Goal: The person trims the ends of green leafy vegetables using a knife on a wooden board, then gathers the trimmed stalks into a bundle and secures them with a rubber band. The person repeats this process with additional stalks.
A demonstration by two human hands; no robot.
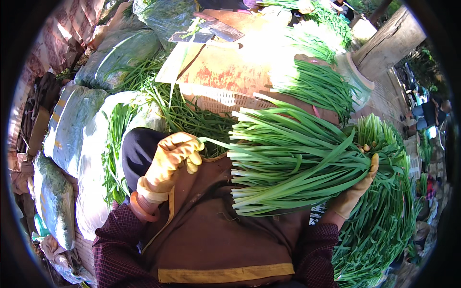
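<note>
My left hand [175,151], in a yellow glove, pinches the tip of a single long green leaf [211,141] over my brown apron [221,240]. My gloved right hand [362,180] grips a big bunch of flat green leafy stalks [283,161] near its right end, holding it level across the apron. Behind my right hand a large heap of similar greens [379,240] lies at the right. Loose leaves [120,153] lie left of my left hand.
A wooden board [225,62] at the back bears a cleaver [223,31]. More bundles [312,86] lie beside it. Wrapped packs [72,129] line the left. A wooden post [384,43] stands at the back right. Another person [425,115] is at the far right.
</note>
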